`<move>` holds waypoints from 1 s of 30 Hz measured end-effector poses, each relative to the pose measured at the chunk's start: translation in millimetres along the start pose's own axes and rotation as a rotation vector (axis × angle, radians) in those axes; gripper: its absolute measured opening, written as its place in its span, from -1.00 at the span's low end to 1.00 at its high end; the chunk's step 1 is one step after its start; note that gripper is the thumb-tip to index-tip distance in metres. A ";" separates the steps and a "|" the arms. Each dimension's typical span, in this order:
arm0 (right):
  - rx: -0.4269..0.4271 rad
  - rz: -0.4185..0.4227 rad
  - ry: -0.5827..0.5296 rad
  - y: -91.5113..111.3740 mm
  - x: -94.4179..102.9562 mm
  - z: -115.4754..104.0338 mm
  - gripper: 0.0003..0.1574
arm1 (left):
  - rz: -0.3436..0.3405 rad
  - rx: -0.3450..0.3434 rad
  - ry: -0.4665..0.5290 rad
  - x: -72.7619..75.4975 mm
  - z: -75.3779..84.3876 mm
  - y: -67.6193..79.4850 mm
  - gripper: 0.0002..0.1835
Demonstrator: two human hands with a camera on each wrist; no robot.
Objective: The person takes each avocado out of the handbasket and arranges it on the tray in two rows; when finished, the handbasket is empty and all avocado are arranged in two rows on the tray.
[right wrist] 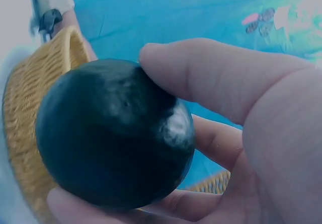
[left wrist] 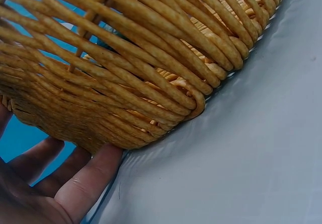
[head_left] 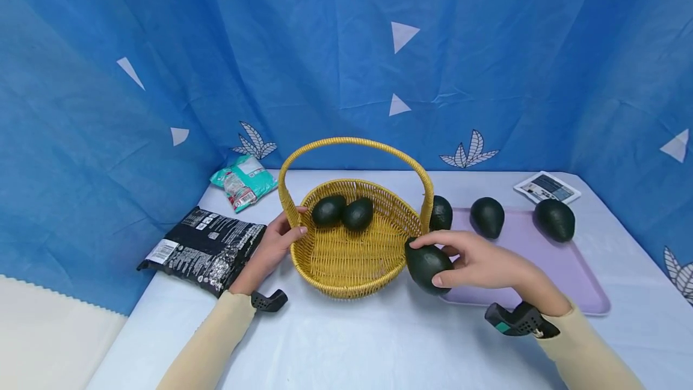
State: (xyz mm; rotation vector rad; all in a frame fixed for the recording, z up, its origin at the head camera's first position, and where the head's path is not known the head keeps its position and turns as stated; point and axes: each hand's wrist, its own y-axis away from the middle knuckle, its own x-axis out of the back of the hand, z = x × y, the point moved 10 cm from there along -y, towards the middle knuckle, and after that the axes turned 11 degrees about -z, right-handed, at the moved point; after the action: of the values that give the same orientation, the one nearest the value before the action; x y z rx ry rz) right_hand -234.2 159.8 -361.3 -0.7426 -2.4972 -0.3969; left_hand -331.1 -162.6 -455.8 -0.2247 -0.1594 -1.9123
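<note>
A dark green avocado (head_left: 428, 266) is held in my right hand (head_left: 476, 260), just outside the right rim of a yellow wicker basket (head_left: 349, 294). In the right wrist view the thumb and fingers curl round this avocado (right wrist: 115, 138). My left hand (head_left: 273, 245) grips the left side of the basket by the foot of its arched handle. The left wrist view shows the left fingers (left wrist: 88, 183) against the woven side (left wrist: 126, 83). Inside the basket, toward the back, lie two avocados, a left one (head_left: 328, 210) and a right one (head_left: 358, 214).
Right of the basket lies a purple tray (head_left: 574, 281) with avocados (head_left: 487, 217) along its far side. A white card-like item (head_left: 547, 187) sits behind it. On the left are a black packet (head_left: 208, 248) and a teal packet (head_left: 245, 180). A blue curtain (head_left: 335, 65) hangs behind.
</note>
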 end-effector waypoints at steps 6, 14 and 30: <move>-0.066 0.035 0.036 17.5 7.8 19.7 -0.37 | 0.005 -0.002 -0.001 1.3 -1.1 -0.2 -0.47; -0.146 0.106 0.109 25.8 17.4 51.1 -0.38 | 0.000 -0.006 -0.002 0.7 -1.4 0.3 -0.47; -0.206 0.132 0.137 22.7 16.8 74.3 -0.36 | 0.007 0.006 -0.004 0.0 -2.0 -1.6 -0.48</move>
State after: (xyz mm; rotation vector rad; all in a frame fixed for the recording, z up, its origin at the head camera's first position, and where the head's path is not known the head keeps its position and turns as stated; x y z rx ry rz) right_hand -261.6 215.5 -411.1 -0.9231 -2.2871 -0.6411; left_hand -332.8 -162.6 -457.7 -0.2244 -0.1670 -1.9044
